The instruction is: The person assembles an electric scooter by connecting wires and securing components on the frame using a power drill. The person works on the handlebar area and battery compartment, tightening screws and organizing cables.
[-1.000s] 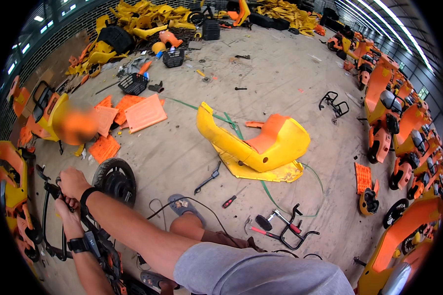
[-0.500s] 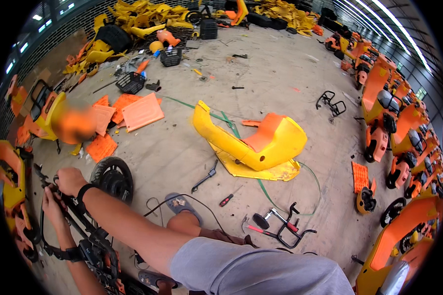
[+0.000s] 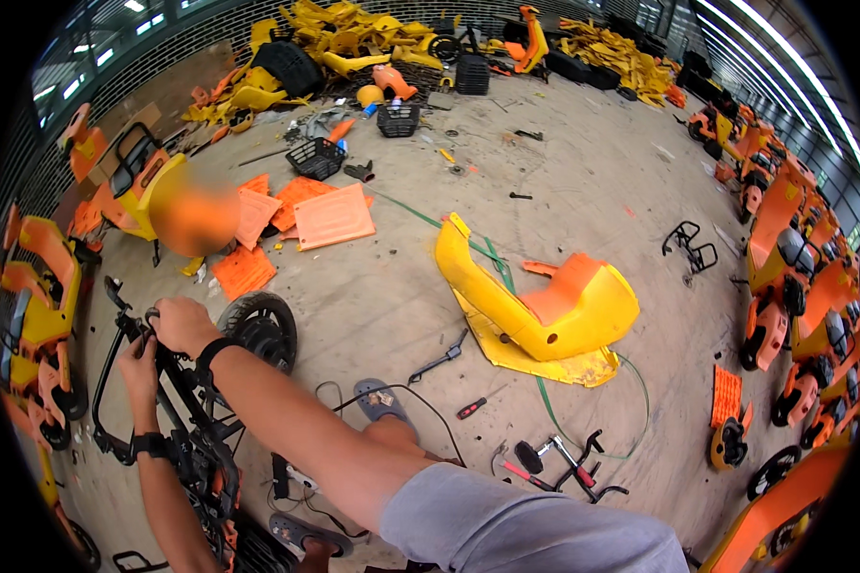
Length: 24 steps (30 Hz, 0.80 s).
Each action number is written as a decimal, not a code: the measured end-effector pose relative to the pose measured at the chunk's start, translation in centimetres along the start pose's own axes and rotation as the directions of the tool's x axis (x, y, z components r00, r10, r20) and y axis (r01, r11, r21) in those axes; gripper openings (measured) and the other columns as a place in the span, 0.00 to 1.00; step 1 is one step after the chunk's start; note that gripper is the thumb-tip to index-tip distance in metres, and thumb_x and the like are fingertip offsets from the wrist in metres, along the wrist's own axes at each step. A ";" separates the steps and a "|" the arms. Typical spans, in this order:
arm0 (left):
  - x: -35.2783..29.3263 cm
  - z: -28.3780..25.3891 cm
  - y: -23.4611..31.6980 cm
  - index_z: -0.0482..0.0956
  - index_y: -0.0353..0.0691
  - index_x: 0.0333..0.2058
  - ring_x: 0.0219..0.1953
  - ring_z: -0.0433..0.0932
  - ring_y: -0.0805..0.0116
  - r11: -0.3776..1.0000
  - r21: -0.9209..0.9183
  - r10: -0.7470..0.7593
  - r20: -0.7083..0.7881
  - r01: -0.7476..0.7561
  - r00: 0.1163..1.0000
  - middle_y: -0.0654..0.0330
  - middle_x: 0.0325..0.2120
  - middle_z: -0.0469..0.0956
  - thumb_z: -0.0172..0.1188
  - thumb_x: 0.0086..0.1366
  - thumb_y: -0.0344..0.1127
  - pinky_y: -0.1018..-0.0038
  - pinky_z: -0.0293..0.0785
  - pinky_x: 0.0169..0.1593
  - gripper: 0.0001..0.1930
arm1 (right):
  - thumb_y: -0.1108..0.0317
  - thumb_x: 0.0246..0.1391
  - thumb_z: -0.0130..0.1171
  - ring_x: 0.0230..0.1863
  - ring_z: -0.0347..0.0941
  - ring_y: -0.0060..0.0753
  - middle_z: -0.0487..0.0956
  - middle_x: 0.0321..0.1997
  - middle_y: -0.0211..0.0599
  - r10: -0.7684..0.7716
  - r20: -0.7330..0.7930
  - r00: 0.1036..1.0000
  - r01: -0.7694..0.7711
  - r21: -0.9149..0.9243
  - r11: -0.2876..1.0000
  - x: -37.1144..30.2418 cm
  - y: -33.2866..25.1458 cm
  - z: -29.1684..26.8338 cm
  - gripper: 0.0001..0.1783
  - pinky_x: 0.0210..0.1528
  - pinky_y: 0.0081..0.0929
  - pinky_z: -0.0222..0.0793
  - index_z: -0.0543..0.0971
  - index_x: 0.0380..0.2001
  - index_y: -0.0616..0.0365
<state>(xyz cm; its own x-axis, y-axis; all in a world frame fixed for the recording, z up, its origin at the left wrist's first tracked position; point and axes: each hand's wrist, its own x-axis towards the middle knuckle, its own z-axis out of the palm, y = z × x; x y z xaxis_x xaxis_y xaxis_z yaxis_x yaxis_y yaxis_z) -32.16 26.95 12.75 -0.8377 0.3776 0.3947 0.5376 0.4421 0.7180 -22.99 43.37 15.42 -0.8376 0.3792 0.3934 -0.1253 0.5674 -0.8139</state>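
Take the yellow-and-orange body shell (image 3: 535,325) on the concrete floor as your landmark: the black frame (image 3: 201,458) you are working on stands to its left and on your side of it. The frame is a tangle of dark, exposed tubing, with a rounded loop bending out on its left, dark parts and cables packed into its lower portion, and small flecks of orange low down. Close by it, left of the shell, stands a black-tyred wheel (image 3: 269,334) with a dark hub, partly behind your forearm. Your right hand (image 3: 183,325) curls narrow over the frame's upper tubing, and your left hand (image 3: 139,368) closes on it just beside; you cannot tell whether a smaller part sits under your fingers. Left of the shell lies a slim black bracket (image 3: 438,358); on its near side, a red-and-black screwdriver (image 3: 471,410) and a red-handled hammer (image 3: 526,476). Beyond it to the left, orange panels (image 3: 334,218) lie overlapping, and a green strap (image 3: 420,212) runs off that way.
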 end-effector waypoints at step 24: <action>-20.7 0.8 17.9 0.76 0.40 0.50 0.45 0.75 0.71 0.478 -0.680 -0.369 0.419 0.556 0.830 0.65 0.41 0.77 0.50 0.71 0.45 0.71 0.67 0.51 0.18 | 0.64 0.61 0.52 0.34 0.76 0.34 0.79 0.32 0.42 -0.018 0.223 0.975 -0.098 0.500 0.860 -22.1 -4.2 -10.2 0.24 0.39 0.31 0.71 0.69 0.56 0.68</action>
<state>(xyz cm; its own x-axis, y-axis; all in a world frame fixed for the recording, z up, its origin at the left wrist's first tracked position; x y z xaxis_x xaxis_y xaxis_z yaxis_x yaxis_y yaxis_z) -5.15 27.65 16.96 -0.8531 0.4906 -0.1776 -0.2744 -0.1323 0.9525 1.45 40.02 14.50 -0.9325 0.1963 0.3031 -0.2917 0.0856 -0.9527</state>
